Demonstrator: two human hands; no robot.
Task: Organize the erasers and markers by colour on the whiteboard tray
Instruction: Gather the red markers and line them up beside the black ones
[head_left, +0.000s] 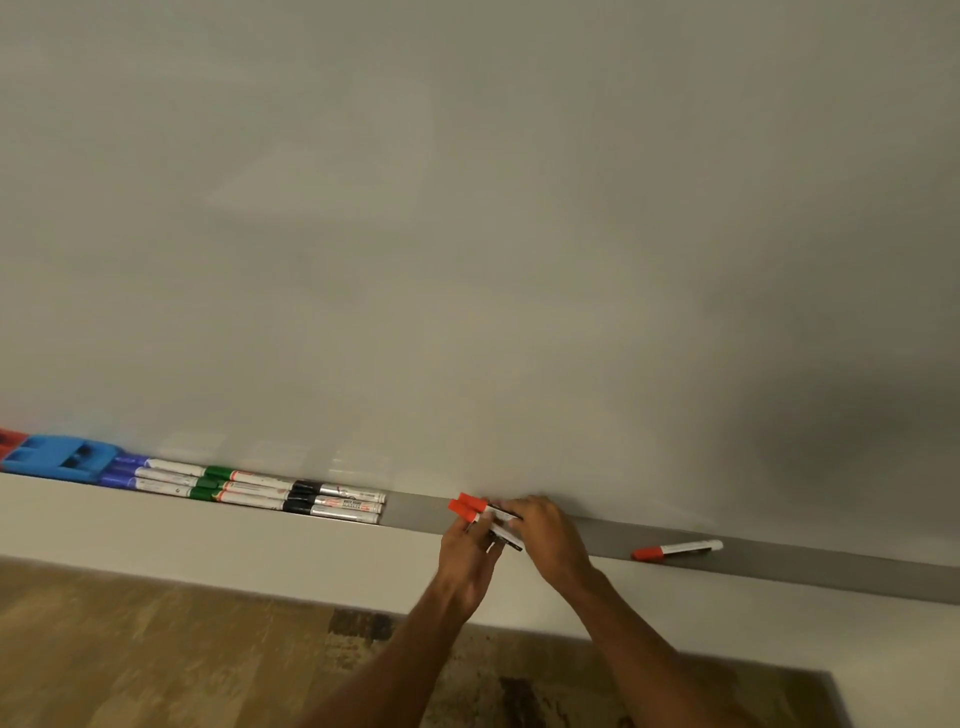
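Between the fingers (480, 526) of both hands sit two red markers (483, 517), bunched side by side just above the grey tray (831, 564). The left hand (467, 558) grips them from below with its fingers curled round the barrels; the right hand (545, 535) closes over their tail ends from the right. Their long axis runs roughly along the tray, a little tilted, red caps pointing left and slightly up, the white barrels slanting down to the right under the palms.

Right of the hands and well apart from them, a third red marker (678, 549) lies flat on the tray, its length along the tray, cap to the left and white end to the right.

Left of the hands, past a bare stretch of tray, three black markers (337, 505) lie in a row with caps to the left. Touching them end to end come three green markers (239, 487), then three blue markers (140, 474), all lengthwise along the tray. Further left rests a blue eraser (60, 457), and at the frame's edge a sliver of a red eraser (9, 441). The whiteboard (467, 234) rises behind them; wooden floor (156, 654) shows below.
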